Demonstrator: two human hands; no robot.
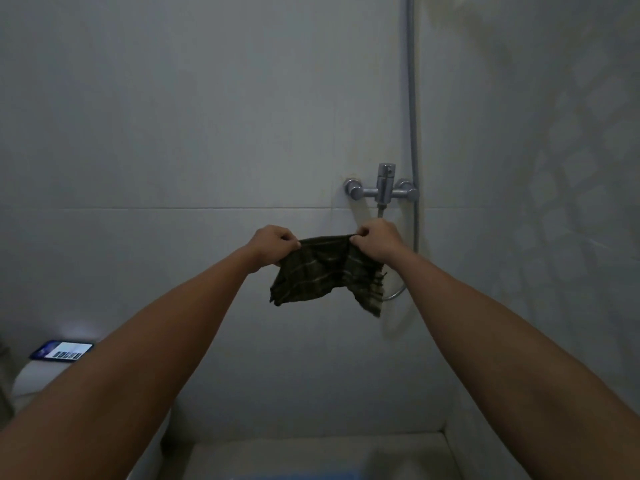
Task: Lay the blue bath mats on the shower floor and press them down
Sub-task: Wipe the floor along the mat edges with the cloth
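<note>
1. Fingers (292, 241) of left hand (273, 245) and right hand (375, 239) pinch dark plaid cloth's (325, 275) top corners, just below mixer tap (382, 187).
2. Blue mat (294, 476): sliver on shower floor (311, 452), far below tap.

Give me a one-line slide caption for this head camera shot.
Both hands, left and right, hold up a dark striped cloth before the shower mixer.

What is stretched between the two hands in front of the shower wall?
In the head view, a dark plaid cloth hangs between the left hand and right hand, each pinching an upper corner.
</note>
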